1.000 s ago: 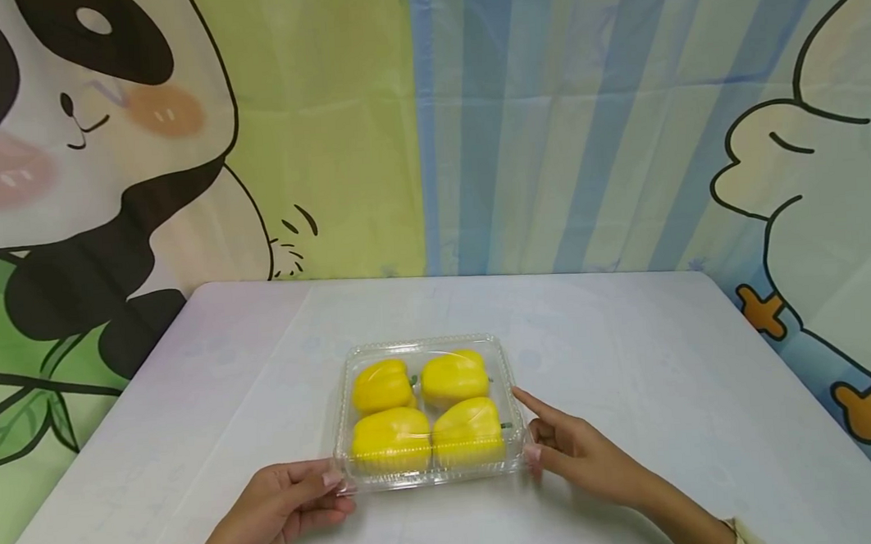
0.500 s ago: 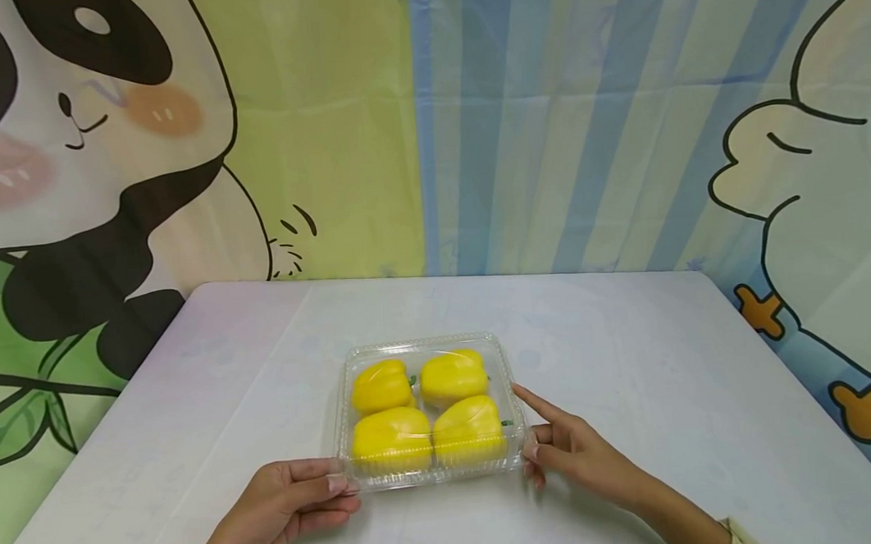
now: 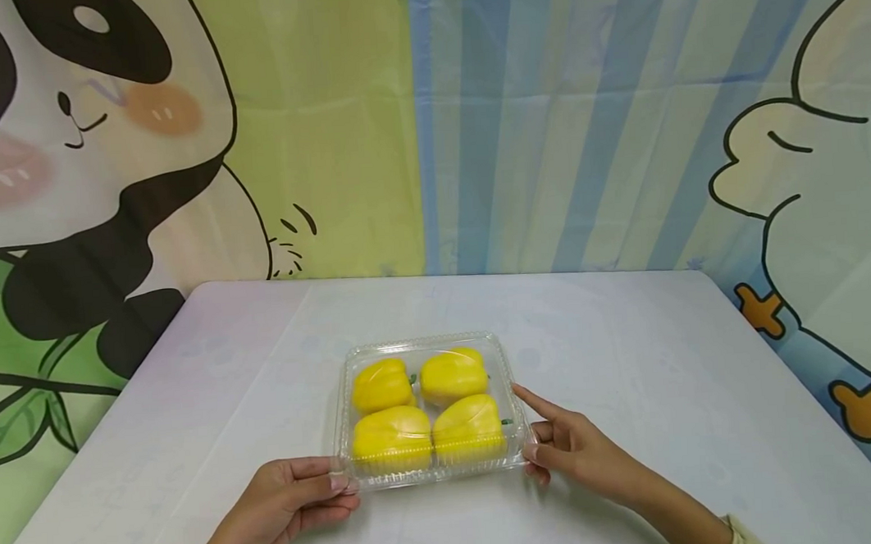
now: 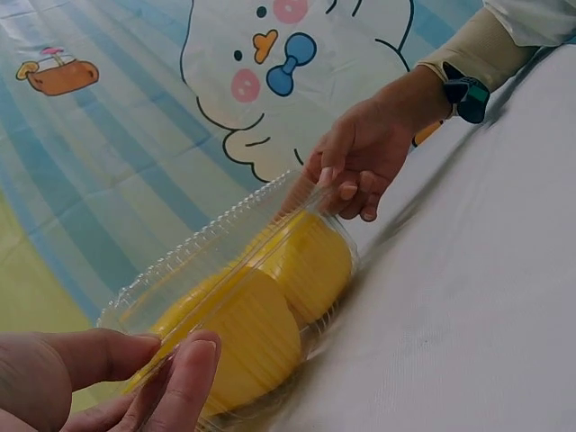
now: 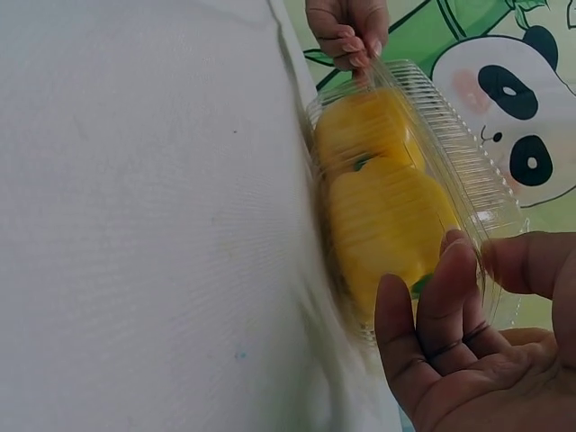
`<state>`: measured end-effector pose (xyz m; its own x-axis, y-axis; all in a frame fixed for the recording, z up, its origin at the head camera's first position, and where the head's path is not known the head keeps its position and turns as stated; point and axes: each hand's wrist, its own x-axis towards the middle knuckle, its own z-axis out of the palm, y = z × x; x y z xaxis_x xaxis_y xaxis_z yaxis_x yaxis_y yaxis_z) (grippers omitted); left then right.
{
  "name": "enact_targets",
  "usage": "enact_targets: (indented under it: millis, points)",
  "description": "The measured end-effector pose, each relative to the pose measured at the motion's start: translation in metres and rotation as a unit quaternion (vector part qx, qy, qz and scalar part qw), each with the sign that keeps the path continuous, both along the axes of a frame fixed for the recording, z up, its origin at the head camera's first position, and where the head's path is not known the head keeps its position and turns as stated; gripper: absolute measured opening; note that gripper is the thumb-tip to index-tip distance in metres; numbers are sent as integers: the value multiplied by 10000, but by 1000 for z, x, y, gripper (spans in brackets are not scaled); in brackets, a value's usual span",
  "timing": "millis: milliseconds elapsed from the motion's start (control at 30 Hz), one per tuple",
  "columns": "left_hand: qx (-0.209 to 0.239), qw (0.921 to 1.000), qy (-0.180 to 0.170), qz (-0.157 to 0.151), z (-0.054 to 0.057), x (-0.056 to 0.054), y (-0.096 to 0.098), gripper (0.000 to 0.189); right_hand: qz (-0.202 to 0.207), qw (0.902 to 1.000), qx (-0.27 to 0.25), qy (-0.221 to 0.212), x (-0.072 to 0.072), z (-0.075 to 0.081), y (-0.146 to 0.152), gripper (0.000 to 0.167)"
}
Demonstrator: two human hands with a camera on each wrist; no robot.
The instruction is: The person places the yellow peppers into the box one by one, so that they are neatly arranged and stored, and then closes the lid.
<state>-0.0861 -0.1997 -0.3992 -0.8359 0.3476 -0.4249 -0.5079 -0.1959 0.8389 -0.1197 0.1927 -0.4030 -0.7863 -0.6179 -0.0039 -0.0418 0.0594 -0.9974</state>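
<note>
A clear plastic clamshell box (image 3: 432, 479) holds several yellow bell peppers (image 3: 391, 439), two in front and two behind, with short green stems. My left hand (image 3: 288, 501) pinches its front left corner, thumb on top and fingers beneath. At the front right corner my right hand (image 3: 581, 453) grips the rim between thumb and curled fingers, its index finger stretched along the right side. The left wrist view shows the box's ridged lid edge (image 4: 211, 229) and both front peppers. In the right wrist view, the right thumb and fingers overlap the box's near end.
The box is over a white-covered table (image 3: 617, 353), well short of its back edge. A cloth backdrop (image 3: 546, 118) with a printed panda (image 3: 106, 182) and a white cartoon animal hangs behind it. A dark watch (image 4: 468, 94) sits on the right wrist.
The left fingertips have shifted slightly right under the box's corner, and the lower right fingers have moved a little. The box has barely moved; both hands keep hold of it.
</note>
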Motion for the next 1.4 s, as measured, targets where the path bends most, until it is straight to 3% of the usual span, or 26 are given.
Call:
enact_targets:
  millis: [433,667,1067,1200,1300,1400]
  points:
    - [117,9998,-99,147,0,1,1,40,17,10000,-8,5,2,1,-1,74]
    - [423,9988,-173,171,-1,1,-2,38,31,9998,-52,-186,0,-2,-1,74]
    - [704,9969,-242,-263,0,-2,-10,31,114,9999,-35,36,-2,-2,4,70]
    - [386,9990,-220,-109,0,-5,-12,34,7,9991,151,408,-4,0,10,63]
    - [-303,9995,-86,-4,1,-9,-12,39,-259,9961,425,722,-6,4,14,60]
    - [-1071,9942,116,-41,5,-12,-12,48,-620,9885,842,1092,-10,7,17,56]
